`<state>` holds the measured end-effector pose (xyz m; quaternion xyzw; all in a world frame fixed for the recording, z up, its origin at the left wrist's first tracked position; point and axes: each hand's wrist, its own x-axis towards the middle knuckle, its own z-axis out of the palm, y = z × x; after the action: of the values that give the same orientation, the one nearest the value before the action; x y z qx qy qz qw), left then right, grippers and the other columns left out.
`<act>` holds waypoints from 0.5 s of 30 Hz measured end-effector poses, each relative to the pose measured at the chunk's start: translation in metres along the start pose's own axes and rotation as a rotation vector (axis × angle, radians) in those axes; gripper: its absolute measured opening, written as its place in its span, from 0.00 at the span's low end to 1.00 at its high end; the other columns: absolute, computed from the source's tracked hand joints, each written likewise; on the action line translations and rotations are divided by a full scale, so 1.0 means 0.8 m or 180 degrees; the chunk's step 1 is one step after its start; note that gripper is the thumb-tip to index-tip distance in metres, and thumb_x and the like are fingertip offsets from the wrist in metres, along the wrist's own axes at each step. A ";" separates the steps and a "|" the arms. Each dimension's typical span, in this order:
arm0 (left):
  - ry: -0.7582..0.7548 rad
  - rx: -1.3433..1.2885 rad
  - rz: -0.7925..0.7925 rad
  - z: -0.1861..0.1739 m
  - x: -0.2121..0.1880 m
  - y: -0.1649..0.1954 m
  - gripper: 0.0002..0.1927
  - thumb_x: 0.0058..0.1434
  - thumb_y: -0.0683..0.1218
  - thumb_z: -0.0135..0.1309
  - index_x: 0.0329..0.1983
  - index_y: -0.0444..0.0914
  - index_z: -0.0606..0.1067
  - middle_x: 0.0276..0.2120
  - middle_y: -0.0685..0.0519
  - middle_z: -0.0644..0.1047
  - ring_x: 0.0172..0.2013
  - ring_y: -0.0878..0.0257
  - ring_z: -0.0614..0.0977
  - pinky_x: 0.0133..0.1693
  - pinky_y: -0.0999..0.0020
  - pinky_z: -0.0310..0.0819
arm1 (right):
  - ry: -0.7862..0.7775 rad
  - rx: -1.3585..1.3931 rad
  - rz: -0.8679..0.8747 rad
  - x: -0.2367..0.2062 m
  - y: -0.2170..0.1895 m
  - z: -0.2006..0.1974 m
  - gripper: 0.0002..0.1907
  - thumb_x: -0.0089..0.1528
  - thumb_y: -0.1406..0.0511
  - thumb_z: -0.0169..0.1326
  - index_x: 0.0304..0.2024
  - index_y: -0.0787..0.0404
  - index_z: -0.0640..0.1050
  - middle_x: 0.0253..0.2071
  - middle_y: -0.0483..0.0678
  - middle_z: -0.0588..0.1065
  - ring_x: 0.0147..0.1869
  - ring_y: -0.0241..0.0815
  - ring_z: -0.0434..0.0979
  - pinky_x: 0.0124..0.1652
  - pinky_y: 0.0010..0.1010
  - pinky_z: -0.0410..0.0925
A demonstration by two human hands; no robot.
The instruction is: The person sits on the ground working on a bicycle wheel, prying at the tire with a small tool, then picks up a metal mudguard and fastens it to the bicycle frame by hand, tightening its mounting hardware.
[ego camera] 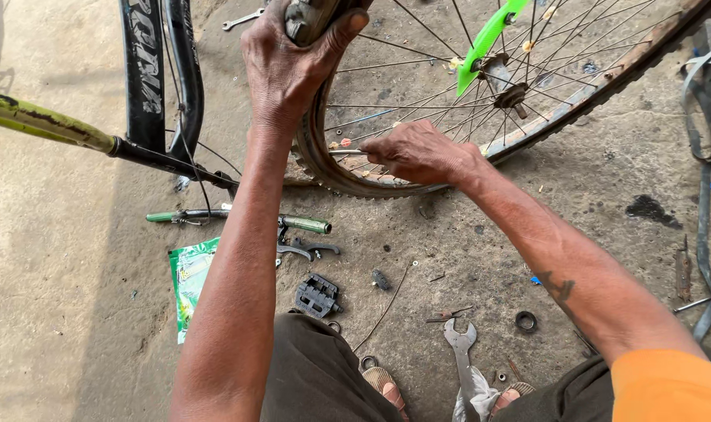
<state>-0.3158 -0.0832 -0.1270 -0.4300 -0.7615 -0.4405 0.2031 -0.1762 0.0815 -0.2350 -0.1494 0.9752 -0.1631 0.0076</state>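
Observation:
A bicycle wheel (pixel 418 117) with a worn brown tyre (pixel 324 168) and thin spokes stands on the concrete floor in front of me. My left hand (pixel 289 62) grips the tyre at its top edge. My right hand (pixel 418 152) is closed around a thin metal tool (pixel 346 152) near the lower rim, its tip pointing left at the tyre's inner side. A bright green plastic piece (pixel 488 35) sits among the spokes beside the hub (pixel 512 94).
A bicycle frame (pixel 51 125) and black fork (pixel 144 62) lie at the left. On the floor are a green handlebar (pixel 238 219), a green packet (pixel 190 273), a black pedal (pixel 318 297), a spanner (pixel 461 344), a rubber ring (pixel 526 320) and an inner tube (pixel 703 195).

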 end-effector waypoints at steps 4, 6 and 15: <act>0.0003 -0.0124 0.0032 -0.001 -0.005 0.000 0.38 0.62 0.75 0.62 0.54 0.39 0.79 0.41 0.49 0.86 0.43 0.58 0.90 0.45 0.59 0.87 | -0.0305 0.0178 -0.0197 0.023 0.001 -0.021 0.09 0.70 0.61 0.42 0.45 0.50 0.75 0.19 0.43 0.65 0.20 0.39 0.63 0.23 0.37 0.60; 0.0023 -0.0144 0.0029 -0.001 -0.009 0.000 0.39 0.62 0.75 0.62 0.54 0.38 0.79 0.42 0.49 0.86 0.43 0.57 0.90 0.45 0.59 0.87 | -0.0522 0.0132 -0.0222 0.029 -0.007 -0.029 0.11 0.71 0.62 0.40 0.47 0.52 0.74 0.21 0.43 0.65 0.21 0.38 0.63 0.22 0.35 0.60; 0.0104 0.0064 -0.0313 -0.007 -0.012 0.000 0.38 0.57 0.76 0.64 0.47 0.39 0.80 0.37 0.49 0.85 0.38 0.59 0.90 0.42 0.60 0.87 | 0.0457 0.5020 0.2213 0.003 -0.149 0.069 0.14 0.69 0.65 0.44 0.53 0.63 0.74 0.25 0.44 0.70 0.21 0.34 0.63 0.15 0.23 0.53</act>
<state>-0.3110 -0.0925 -0.1306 -0.3828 -0.7826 -0.4492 0.1979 -0.1407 -0.0442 -0.2490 0.2170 0.5657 -0.7896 0.0969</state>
